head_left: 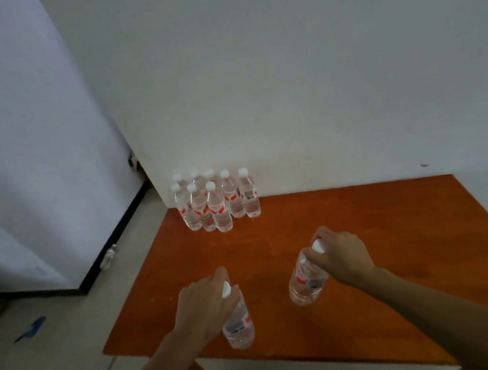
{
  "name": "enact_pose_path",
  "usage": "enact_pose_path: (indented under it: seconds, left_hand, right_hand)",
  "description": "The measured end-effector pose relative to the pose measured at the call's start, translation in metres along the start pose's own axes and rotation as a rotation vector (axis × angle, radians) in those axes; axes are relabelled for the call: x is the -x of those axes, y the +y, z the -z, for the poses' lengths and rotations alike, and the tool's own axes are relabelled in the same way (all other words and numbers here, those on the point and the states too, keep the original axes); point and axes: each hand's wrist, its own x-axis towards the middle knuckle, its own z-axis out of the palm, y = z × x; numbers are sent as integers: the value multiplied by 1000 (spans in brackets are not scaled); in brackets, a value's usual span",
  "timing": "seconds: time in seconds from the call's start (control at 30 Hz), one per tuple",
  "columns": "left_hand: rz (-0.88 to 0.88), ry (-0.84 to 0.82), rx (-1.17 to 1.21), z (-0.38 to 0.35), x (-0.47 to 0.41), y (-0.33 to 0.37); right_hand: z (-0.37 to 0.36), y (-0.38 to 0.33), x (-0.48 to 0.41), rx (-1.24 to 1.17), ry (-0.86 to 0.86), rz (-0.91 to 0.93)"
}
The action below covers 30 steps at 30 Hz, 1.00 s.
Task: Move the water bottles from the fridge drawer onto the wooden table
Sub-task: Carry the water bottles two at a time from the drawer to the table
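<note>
Two bottles are held at once, one in each hand, both over the near half of the table (372,245). The left hand (203,305) has its grip closed around the neck and white cap of the left bottle (238,328), which stands close to the table's front edge, roughly upright. The right hand (342,255) has its grip closed over the cap and neck of the right bottle (306,283), which tilts, its base nearer the front and left of its cap. Whether either base touches the wood cannot be told. The two held bottles are apart from each other, and well apart from a cluster of bottles (216,201) standing upright at the table's far left corner, against the white wall (282,68). Those in the cluster are packed close together, clear with white caps and red-and-white labels.
</note>
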Motion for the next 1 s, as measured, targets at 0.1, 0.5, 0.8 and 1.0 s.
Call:
enact_pose_path:
  seconds: [0.1,0.5,0.8,1.0]
  left_hand:
    - [-42,-10,-4,-2,-49,-22]
    - [-236,-52,-13,-47,-267,-77]
    - [-276,-85,-50,-88,-394,-94]
    - [-256,-130,-42,-106,-428,-102]
  right_hand:
    - [-11,-4,-42,6,20,-41]
    - [-87,18,-239,6,38,-197]
    - [-115,19,-361,2,36,-241]
    - [-141,17,-387,-3,31,-257]
